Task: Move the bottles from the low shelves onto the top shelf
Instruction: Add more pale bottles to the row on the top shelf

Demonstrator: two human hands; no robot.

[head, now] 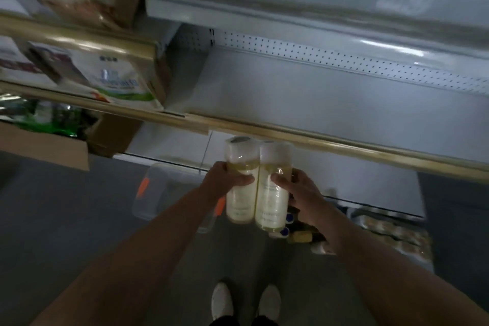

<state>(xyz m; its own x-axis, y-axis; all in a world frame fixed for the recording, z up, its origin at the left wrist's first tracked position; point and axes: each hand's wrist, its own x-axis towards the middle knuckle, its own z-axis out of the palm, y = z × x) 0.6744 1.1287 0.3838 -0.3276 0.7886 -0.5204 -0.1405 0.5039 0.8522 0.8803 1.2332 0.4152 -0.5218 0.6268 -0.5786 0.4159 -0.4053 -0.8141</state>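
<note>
We hold two tall clear plastic bottles of pale yellow liquid upright and pressed together, left bottle (241, 188) in our left hand (225, 180), right bottle (274, 193) in our right hand (299, 188), fingers wrapped around each, probably to lift both at once. They hover below the gold-edged shelf (291, 135) at 12 o'clock.

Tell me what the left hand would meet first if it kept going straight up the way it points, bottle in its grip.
Probably the gold front rail of the shelf just above: the bottle in the left hand has its cap close under it. Depth is unclear, so it might pass in front.
</note>
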